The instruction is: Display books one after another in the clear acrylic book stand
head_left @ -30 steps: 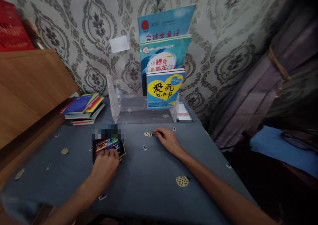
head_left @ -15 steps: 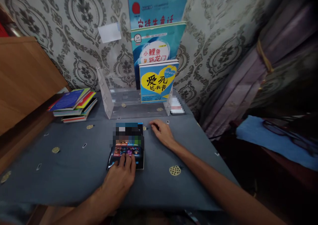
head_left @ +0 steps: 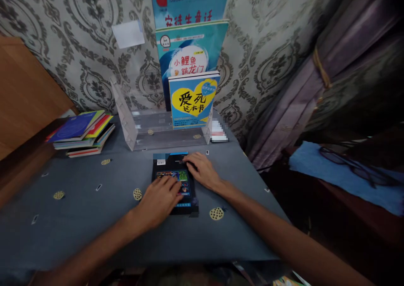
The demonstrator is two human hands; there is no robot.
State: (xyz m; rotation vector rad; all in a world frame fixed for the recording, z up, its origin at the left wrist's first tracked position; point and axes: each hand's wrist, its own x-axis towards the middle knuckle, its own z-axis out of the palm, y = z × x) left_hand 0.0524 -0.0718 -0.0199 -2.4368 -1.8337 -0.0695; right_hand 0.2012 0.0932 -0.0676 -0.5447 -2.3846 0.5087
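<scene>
A book with a black back cover (head_left: 176,208) and a grid of small colourful pictures lies on the cloth-covered table. My left hand (head_left: 160,197) rests palm down across its lower left, fingers stretched over the pictures. At the book's upper right edge is my right hand (head_left: 203,170), its fingers loosely bent and fingertips touching the cover. Neither hand is wrapped around the book. Behind it stands a clear acrylic rack (head_left: 124,117). At the rack's right side, a blue book with a yellow heart (head_left: 192,101) stands in front of two taller blue-green books (head_left: 217,38).
A stack of books (head_left: 83,132) sits at the table's left, by a wooden panel (head_left: 28,92). A blurred white item (head_left: 218,131) lies right of the rack. Glasses (head_left: 353,162) rest on blue cloth (head_left: 303,155) at the right, near a tied curtain (head_left: 284,92).
The black book has shifted right across the table and now lies flat, with my left hand moving along on it. My right hand now touches its edge. The view has shifted slightly.
</scene>
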